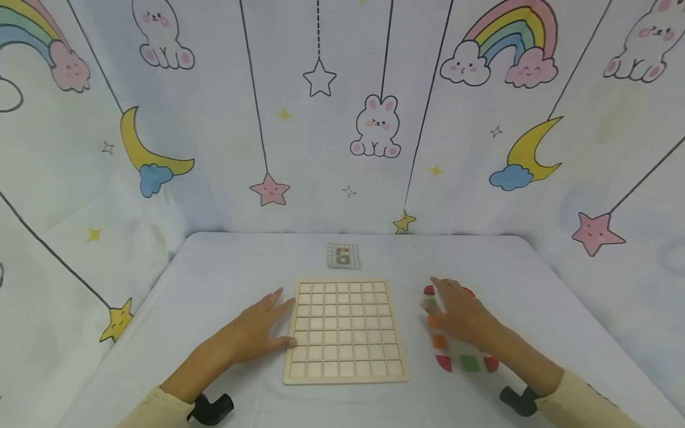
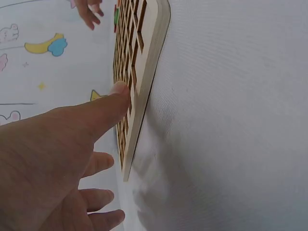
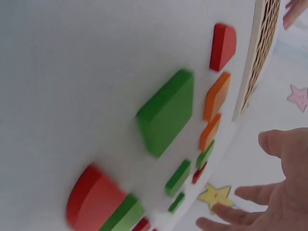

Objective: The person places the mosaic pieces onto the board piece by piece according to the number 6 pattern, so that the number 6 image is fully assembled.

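Observation:
A pale wooden board [image 1: 345, 329] with a grid of square cells lies on the white table, its cells holding no pieces. The left hand [image 1: 255, 330] is at the board's left side, fingers spread; in the left wrist view its thumb [image 2: 113, 103] is at the board's edge. On the right, the right hand [image 1: 461, 314] hovers with spread fingers over red, orange and green pieces, holding none. A green square [image 3: 168, 113], an orange piece [image 3: 216, 96] and a red rounded piece [image 3: 223, 45] show in the right wrist view. The hand hides some pieces from the head view.
Behind the board lies a small card [image 1: 343, 256] showing a gridded figure in red and green. A white cloth covers the table [image 1: 225, 261]. A patterned curtain [image 1: 214, 119] with rabbits, stars and moons hangs behind it and at the sides.

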Motion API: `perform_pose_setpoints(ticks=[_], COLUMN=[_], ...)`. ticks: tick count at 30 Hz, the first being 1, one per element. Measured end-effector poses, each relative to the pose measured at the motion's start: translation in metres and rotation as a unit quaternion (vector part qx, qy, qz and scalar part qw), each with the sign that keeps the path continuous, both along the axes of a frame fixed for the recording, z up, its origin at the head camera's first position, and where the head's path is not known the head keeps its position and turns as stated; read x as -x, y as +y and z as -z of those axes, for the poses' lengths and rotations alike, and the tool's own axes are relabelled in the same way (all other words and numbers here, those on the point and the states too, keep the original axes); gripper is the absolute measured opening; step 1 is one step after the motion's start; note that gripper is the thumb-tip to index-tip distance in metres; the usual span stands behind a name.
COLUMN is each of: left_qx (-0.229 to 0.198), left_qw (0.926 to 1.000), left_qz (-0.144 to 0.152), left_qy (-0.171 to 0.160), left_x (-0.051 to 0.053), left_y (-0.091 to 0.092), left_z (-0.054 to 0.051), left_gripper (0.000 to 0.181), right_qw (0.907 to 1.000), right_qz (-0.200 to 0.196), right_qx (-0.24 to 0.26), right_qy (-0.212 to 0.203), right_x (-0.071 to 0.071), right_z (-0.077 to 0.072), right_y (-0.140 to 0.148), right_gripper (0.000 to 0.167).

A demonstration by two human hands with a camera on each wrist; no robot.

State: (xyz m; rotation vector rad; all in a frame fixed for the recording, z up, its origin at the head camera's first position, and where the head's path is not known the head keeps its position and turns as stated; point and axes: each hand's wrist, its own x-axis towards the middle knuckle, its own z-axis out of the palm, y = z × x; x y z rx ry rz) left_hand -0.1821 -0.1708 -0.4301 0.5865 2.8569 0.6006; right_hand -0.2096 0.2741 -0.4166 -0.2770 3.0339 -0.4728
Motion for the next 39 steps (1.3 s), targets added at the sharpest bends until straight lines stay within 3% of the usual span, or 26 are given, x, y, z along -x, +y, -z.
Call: perform_pose_setpoints(ticks=[7,19,29,39], left_qx=[-0.007,-0.004,-0.002,-0.007], left_qw=[0.9994,0.9983,0.9979,0.9979], left_qz=[0.019,0.018,0.015,0.017], left_qy=[-0.028,-0.055,-0.063,-0.061], left_x=[0.002,0.004,0.004,0.004], left_y=[0.000,-0.001,-0.002,-0.003], left_z=[0.000,-0.002,-0.002,-0.001], left_gripper=[0.081,0.083,0.081,0.080], right_qw=[0.9996,0.9981,0.9968,0.9965], right_qz=[0.001,0.022,0.030,0.031], right_qx=[0.026,0.047,0.074,0.076], right_qy=[0.013,0.035,-0.008,-0.018], right_x=[0.010,0.022,0.033,0.042], right_z=[0.000,0.007,0.015,0.022], right_y=[0.033,0.086,0.100,0.102], right_gripper=[0.068,0.060,0.052,0.039])
